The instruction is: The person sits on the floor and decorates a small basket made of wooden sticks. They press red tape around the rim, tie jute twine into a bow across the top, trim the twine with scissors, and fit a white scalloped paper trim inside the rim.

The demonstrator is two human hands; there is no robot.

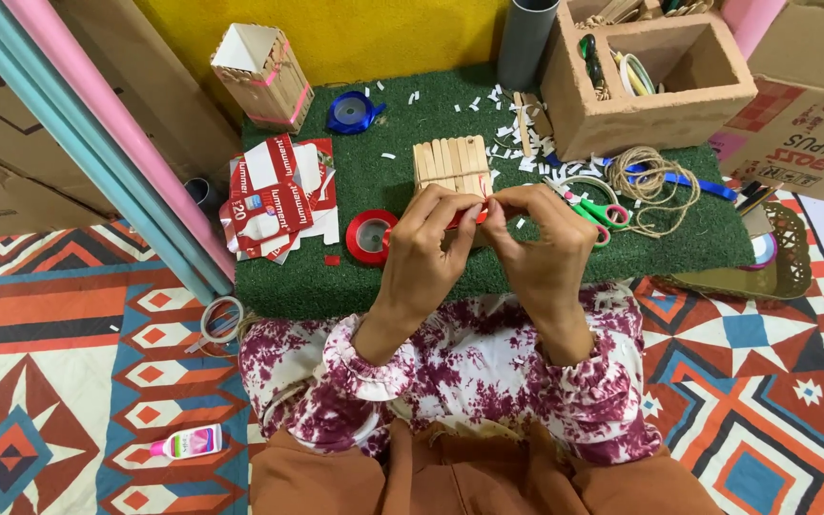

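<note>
My left hand (428, 243) and my right hand (538, 243) meet over the green turf board (374, 181), fingertips pinched together on a thin red ribbon strip (469, 216). Just beyond my fingers stands a small box made of wooden ice-cream sticks (451, 164), touching or nearly touching my fingertips. A red tape roll (371, 236) lies by my left hand. Scissors with green and red handles (595, 205) lie by my right hand.
A second stick box with pink bands (264, 76), a blue tape roll (351, 112), cut red-and-white cardboard (280, 198), twine (653, 181), a brick-coloured organiser (650, 81), a grey tube (526, 40). A glue bottle (187, 442) and a clear tape ring (220, 320) lie on the patterned mat.
</note>
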